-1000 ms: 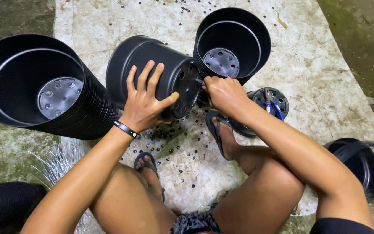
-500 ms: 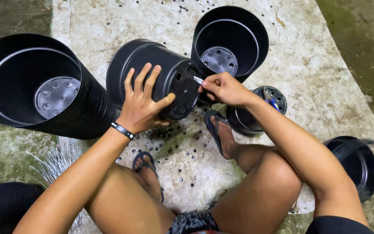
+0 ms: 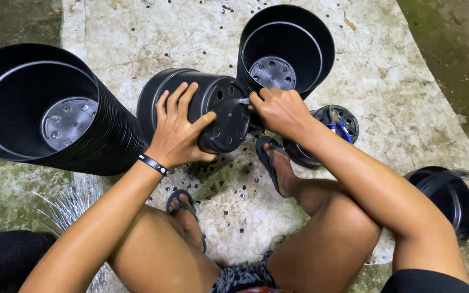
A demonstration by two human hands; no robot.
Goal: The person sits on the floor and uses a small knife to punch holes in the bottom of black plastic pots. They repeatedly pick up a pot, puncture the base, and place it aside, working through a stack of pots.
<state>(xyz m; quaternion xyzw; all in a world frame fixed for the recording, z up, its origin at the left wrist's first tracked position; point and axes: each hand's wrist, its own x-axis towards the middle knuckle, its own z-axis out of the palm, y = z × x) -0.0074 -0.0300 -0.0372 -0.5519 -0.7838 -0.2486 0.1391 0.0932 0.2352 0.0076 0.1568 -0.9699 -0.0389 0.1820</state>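
A: List the items, largest first.

B: The long stack of nested black pots point(image 3: 55, 108) lies on its side at the left, mouth toward the camera. A second, shorter stack point(image 3: 289, 51) stands tilted at top centre, its mouth also open to view. Both rest on a pale, stained mat point(image 3: 397, 81) spread over the ground.

A: And the pot being handled?

B: A single black pot point(image 3: 207, 106) lies on its side between the two stacks, its perforated base turned toward the person's right. That orientation likely presents the base to the tool.

A: State of the hands.

B: The left hand point(image 3: 177, 133) is spread wide over the pot's wall, thumb hooked at the base rim, apparently to keep the pot from rolling. The right hand point(image 3: 280, 111) is closed narrowly around a small tool point(image 3: 243, 101), only its light-coloured tip showing; the tip touches the base near the rim.

A: Smaller items?

B: An upturned pot point(image 3: 332, 127) beside the right wrist carries blue-handled pliers point(image 3: 338, 126), within reach. Small dark discs point(image 3: 229, 206) are scattered on the mat between the sandalled feet, probably punched-out waste.
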